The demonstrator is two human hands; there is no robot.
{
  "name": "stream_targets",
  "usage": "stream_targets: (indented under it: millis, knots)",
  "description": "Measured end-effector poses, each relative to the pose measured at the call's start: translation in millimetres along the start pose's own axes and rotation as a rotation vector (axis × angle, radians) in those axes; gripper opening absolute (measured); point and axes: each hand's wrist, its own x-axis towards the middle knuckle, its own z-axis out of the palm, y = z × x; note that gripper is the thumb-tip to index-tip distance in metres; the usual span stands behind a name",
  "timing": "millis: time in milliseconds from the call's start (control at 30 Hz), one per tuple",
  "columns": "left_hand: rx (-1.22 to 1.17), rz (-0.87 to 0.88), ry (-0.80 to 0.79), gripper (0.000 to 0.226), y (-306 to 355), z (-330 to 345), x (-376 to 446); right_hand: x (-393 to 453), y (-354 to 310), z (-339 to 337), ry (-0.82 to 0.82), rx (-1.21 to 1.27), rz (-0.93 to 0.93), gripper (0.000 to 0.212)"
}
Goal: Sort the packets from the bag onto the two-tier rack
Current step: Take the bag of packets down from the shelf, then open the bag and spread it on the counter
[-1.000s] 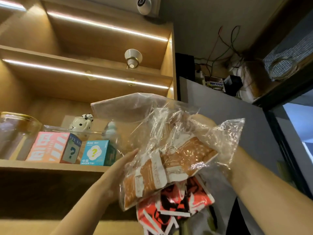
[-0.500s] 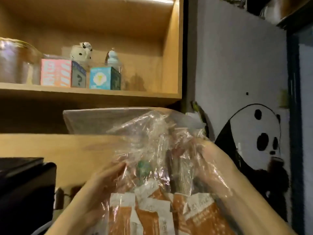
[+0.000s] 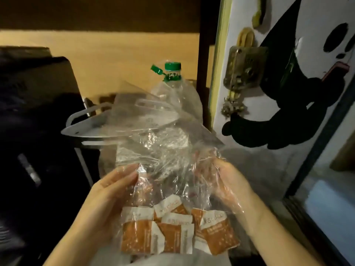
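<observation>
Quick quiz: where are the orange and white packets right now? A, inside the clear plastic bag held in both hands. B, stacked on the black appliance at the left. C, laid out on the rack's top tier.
A: the orange and white packets sit bunched inside the clear plastic bag, which the left hand and right hand hold in front of the rack.

2 hands (image 3: pixel 107 196), 1 bag (image 3: pixel 153 131), 1 bottle (image 3: pixel 172 73), roughly 5 packets (image 3: pixel 138 237).

Dim, warm yellowish light, brightest on the wooden panel (image 3: pixel 115 60) at upper left. The left edge falls into near-black shadow. Glare streaks the clear plastic bag (image 3: pixel 153 135). Everything is softly blurred, and the wall (image 3: pixel 288 160) leans outward at the right edge.
</observation>
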Motion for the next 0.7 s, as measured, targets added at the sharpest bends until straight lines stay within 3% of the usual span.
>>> stream_targets:
  millis: [67, 133, 333, 500, 700]
  knots:
    - [0.018, -0.056, 0.037, 0.018, -22, -13, -7, -7, 35, -8, 0.039, 0.023, 0.081, 0.023]
    - [0.042, -0.116, 0.097, 0.016, -45, -31, -11, -9, 69, -15, 0.044, 0.068, 0.166, 0.014]
    - [0.037, -0.395, 0.145, 0.023, -104, -82, -2, 7, 151, -35, 0.175, 0.016, 0.412, 0.029]
    - [0.030, -0.486, 0.170, 0.025, -135, -103, 21, 25, 177, -52, 0.189, 0.002, 0.466, 0.019]
    - [-0.053, -0.525, 0.179, 0.039, -150, -111, 50, 53, 174, -67, 0.182, -0.058, 0.478, 0.033]
